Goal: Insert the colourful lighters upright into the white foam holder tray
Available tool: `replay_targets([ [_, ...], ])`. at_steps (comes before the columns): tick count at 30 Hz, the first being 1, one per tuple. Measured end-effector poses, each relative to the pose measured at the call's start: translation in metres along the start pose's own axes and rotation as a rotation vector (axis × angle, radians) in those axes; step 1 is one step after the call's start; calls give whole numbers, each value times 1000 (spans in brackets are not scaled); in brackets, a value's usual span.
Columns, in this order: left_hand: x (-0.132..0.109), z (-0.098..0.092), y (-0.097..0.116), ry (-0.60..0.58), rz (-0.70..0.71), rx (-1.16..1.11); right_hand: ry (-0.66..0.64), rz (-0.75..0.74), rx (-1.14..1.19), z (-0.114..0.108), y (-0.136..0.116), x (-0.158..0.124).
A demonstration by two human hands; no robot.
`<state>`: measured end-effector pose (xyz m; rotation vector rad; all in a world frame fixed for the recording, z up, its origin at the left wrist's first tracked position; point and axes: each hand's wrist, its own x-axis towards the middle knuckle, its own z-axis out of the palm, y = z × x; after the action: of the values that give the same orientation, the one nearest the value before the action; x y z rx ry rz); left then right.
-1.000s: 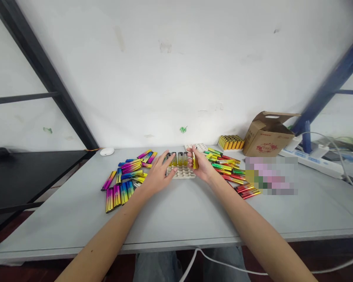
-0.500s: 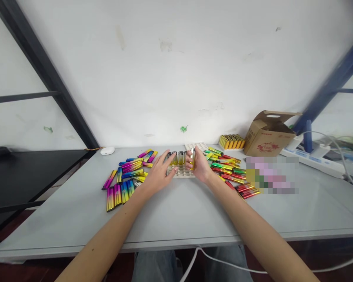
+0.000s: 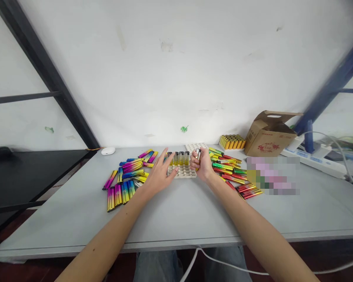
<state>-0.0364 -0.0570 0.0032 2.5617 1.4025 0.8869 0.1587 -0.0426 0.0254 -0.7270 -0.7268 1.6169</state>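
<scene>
head view: right hand [image 3: 204, 166] half hides its lighter [image 3: 198, 156].

Your bare left forearm [image 3: 111, 231] and right forearm [image 3: 253, 231] stretch forward and angle in toward each other, your left hand [image 3: 159, 174] palm down with fingers spread and extended, your right hand [image 3: 202, 166] near it, curled into a fist.

grey table [image 3: 179, 211], scuffed white wall [image 3: 176, 78]
</scene>
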Motion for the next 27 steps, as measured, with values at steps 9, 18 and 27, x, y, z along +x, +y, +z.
replay_targets([
  [9, 1, 6, -6, 28, -34, 2, 29, 16, -82, 2, 1, 1],
  [18, 1, 4, -6, 15, -28, 8, 2, 28, -79, 3, 0, -1],
  [27, 5, 3, -9, 191, -54, 47, -44, 37, -134, 6, 3, -2],
])
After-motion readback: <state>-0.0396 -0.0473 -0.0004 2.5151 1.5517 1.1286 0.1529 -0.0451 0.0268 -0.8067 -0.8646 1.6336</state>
